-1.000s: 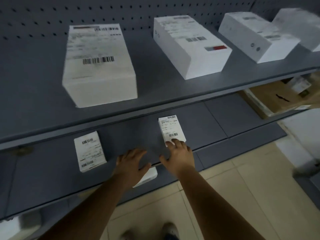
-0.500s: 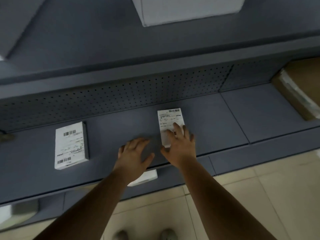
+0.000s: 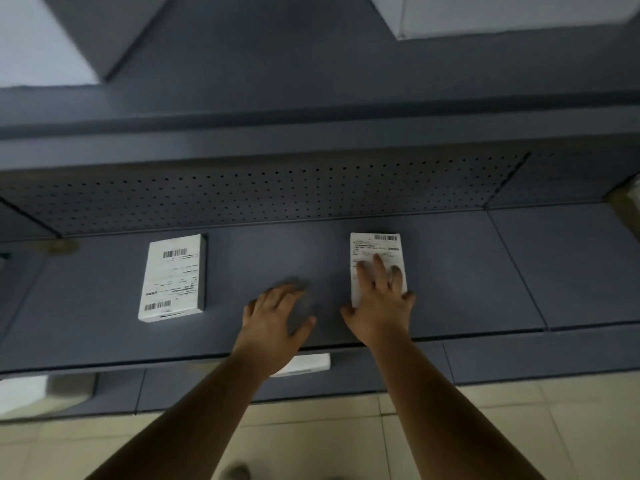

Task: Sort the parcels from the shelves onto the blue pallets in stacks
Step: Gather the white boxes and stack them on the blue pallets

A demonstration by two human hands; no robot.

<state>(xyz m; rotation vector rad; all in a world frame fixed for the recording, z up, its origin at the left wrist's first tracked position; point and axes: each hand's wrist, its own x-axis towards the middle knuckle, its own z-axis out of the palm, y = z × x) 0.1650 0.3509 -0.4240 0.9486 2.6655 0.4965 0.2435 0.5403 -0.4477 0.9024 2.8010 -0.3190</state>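
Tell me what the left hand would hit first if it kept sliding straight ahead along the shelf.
Probably the perforated back panel. The left hand points across bare shelf, between the two small white parcels; depth is uncertain.

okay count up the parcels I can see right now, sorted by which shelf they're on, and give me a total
Top shelf, large white boxes, cut off by the frame: 2, one at left, one at right
Middle shelf, small white labelled parcels: 2, one lying free, one under the right hand's fingers
Lower shelf, white parcel partly hidden by the left forearm: 1
Total: 5

Grey shelf (image 3: 284, 258) carries two flat white parcels (image 3: 173, 277) (image 3: 375, 249) (labels up).
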